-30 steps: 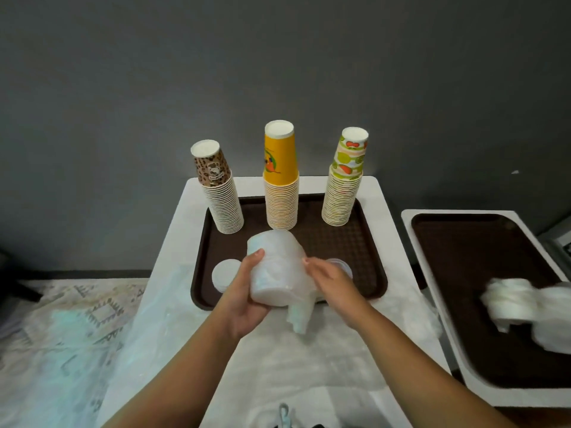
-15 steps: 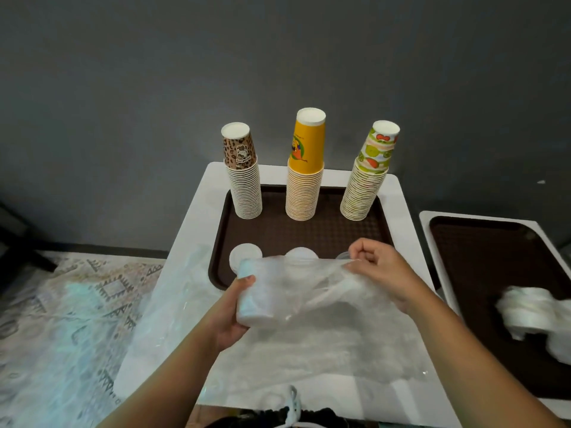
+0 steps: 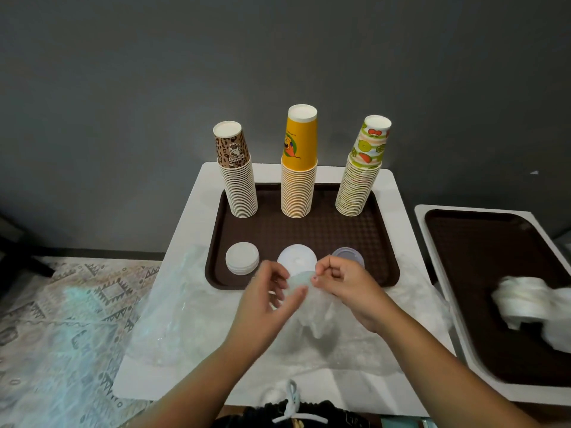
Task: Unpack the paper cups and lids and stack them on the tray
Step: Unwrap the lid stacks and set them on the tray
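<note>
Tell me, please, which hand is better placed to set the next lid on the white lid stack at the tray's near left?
Probably the left hand: it is nearer the white lid stack on the tray, fingers loosely around a clear lid. The right hand pinches the plastic wrap, farther off.

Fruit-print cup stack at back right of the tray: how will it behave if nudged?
The fruit-print cup stack is tall, narrow and already leaning, so it probably tips easily. Nested paper cups are likely light, so it may slide on the tray before toppling.
</note>
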